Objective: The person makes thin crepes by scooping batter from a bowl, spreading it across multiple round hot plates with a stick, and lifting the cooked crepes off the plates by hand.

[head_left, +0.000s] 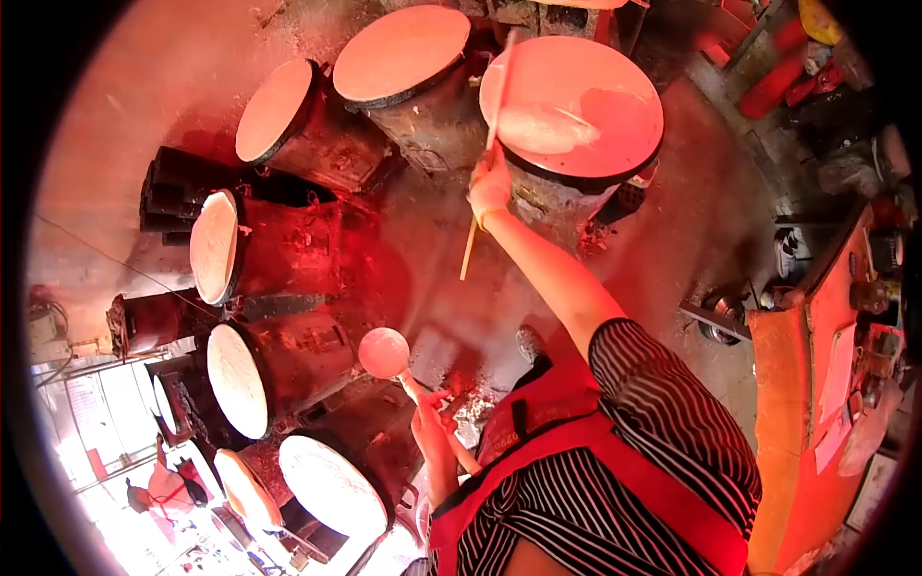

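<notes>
My right hand (490, 187) is closed around a long, thin wooden stick (469, 252); its broader upper end lies over the left side of a round griddle (615, 77). A wet-looking, pale patch of batter (547, 130) is spread on that griddle's near part. Lower down, my left hand (429, 418) grips the handle of a ladle (384, 352), whose round bowl looks pale inside. The ladle is held away from the griddles, over the floor.
Several round griddles on barrel stoves curve around to the left, including one at the top (403, 53) and one at lower left (331, 485). An orange-sided counter (783, 384) stands at right. Another person (165, 490) is at far lower left.
</notes>
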